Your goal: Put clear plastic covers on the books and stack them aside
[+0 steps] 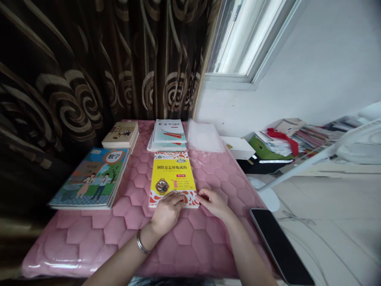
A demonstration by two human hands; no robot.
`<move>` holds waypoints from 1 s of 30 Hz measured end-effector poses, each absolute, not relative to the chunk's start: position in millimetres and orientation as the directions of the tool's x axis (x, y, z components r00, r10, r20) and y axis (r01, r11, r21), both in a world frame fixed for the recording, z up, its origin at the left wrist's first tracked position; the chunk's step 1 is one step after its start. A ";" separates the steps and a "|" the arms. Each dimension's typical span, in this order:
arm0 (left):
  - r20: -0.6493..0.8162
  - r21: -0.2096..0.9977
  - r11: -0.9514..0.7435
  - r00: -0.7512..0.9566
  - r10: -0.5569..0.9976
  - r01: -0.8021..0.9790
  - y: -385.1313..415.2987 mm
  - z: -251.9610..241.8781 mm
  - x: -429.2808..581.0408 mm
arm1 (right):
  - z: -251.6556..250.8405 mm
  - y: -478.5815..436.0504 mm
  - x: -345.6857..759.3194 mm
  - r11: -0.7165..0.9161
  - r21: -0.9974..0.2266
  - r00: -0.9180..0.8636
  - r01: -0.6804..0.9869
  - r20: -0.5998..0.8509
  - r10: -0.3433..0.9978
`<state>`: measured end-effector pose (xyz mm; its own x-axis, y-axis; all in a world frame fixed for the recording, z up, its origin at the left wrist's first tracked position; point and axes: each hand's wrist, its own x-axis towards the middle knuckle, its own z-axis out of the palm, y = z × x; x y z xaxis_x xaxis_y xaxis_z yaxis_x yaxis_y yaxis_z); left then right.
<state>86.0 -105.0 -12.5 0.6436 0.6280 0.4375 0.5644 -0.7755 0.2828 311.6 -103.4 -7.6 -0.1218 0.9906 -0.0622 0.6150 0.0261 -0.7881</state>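
Observation:
A yellow book (pixel 171 174) with a red-and-white patterned border lies flat in front of me, its cover printed in Chinese. My left hand (pixel 169 210) rests on its lower edge, fingers curled together and the tips partly hidden. A silver bangle (pixel 142 242) circles that wrist. At the lower right corner of the book, my right hand (pixel 213 203) is closed, thumb and forefinger pinching the edge. Just behind the book stands a small pile of white calligraphy workbooks (pixel 169 131). Clear plastic sheets (pixel 205 137) lie to the right of that pile.
Maths textbooks (pixel 89 178) are stacked at left, with smaller tan books (pixel 121 134) behind them. The table has a pink quilted cover (pixel 184 250). A dark-screened device (pixel 279 246) lies along its right edge. Beyond are a white box (pixel 238 147) and piled papers; a patterned curtain (pixel 133 59) hangs behind.

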 end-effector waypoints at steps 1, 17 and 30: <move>0.440 0.259 -0.772 0.640 0.630 0.581 -105.5 -13.4 87.2 | -4.1 -105.4 309.8 0.014 -0.767 -0.114 0.642 -0.077 0.990; 0.525 0.146 -0.791 0.632 0.570 0.594 -104.8 -22.4 92.2 | -3.6 -127.3 295.8 -0.008 -0.709 -0.024 0.705 -0.035 0.999; 0.356 0.601 -0.281 0.065 0.932 0.748 -88.7 1.6 26.0 | -11.0 -111.4 295.2 -0.025 -0.794 0.096 0.607 0.042 0.995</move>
